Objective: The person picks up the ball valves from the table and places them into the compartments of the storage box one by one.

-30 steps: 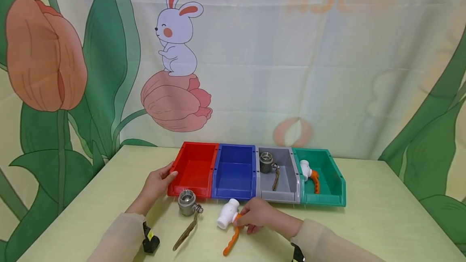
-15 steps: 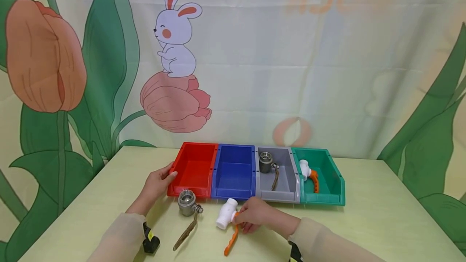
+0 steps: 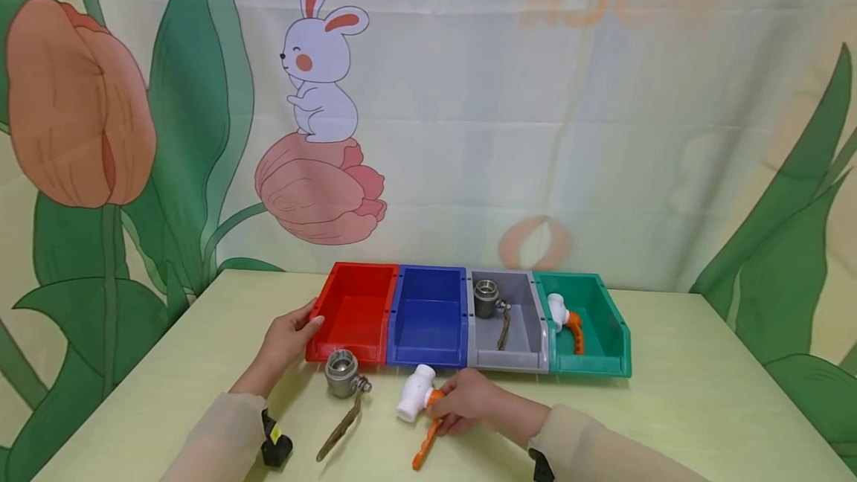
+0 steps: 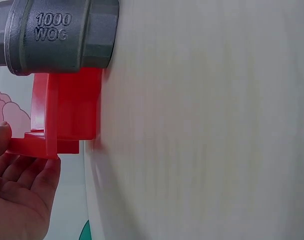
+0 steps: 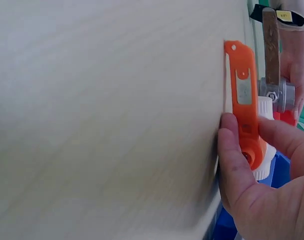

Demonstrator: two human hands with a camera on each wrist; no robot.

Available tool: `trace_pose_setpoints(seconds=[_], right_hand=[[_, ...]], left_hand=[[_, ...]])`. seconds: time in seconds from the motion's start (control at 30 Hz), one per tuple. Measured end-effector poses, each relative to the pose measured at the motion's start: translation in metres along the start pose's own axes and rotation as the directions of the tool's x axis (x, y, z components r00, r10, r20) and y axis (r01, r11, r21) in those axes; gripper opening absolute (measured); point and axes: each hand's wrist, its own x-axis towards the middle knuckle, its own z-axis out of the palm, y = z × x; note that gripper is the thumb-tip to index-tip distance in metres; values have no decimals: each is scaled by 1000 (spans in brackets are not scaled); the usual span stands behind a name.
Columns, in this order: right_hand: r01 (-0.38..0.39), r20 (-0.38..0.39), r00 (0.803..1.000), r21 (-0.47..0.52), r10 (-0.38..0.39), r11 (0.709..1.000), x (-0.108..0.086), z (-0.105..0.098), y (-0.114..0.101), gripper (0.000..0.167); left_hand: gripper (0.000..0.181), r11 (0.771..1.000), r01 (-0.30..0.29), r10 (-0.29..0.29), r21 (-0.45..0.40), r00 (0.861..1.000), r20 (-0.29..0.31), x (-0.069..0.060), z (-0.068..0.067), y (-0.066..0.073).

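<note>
My left hand (image 3: 288, 341) grips the left wall of the red bin (image 3: 355, 311), thumb over the rim and fingers along the outside. My right hand (image 3: 469, 402) pinches the orange handle (image 5: 245, 95) of a white plastic ball valve (image 3: 416, 393) near its pivot. This valve is at the table's middle, in front of the blue bin (image 3: 428, 318), its handle pointing toward me. Between the hands a metal ball valve (image 3: 342, 374) stands on the table, its brownish lever slanting toward me. Raised lettering "1000 WOG" shows on its body (image 4: 54, 30) in the left wrist view.
Joined to the red and blue bins are a grey bin (image 3: 525, 359) and a green bin (image 3: 605, 367). Inside the grey one stands another metal valve (image 3: 486, 299); the green one holds another white valve (image 3: 557, 312) with an orange handle. A printed curtain (image 3: 455, 132) hangs behind the table.
My right fingers have shifted slightly on the orange handle, and its tip sits a little further right. My left hand stays on the red bin. The head view has drifted slightly.
</note>
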Motion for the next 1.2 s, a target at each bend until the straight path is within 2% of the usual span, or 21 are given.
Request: trace_pose_setpoints(seconds=[0.33, 0.7, 0.9, 1.2], right_hand=[[7, -39, 999, -19, -8, 1000, 1, 5, 1, 6], [20, -12, 1000, -31, -21, 999, 0, 3, -4, 3], [23, -2, 1000, -46, -23, 999, -1, 1, -4, 3], [49, 29, 998, -98, -46, 994, -5, -5, -10, 6]], left_hand=[[58, 1000, 3, -3, -3, 1000, -2, 0, 0, 0], [58, 1000, -3, 3, -9, 1000, -7, 0, 0, -1], [58, 1000, 14, -14, -4, 1000, 2, -1, 1, 0], [59, 1000, 18, -18, -10, 1000, 7, -2, -1, 2]])
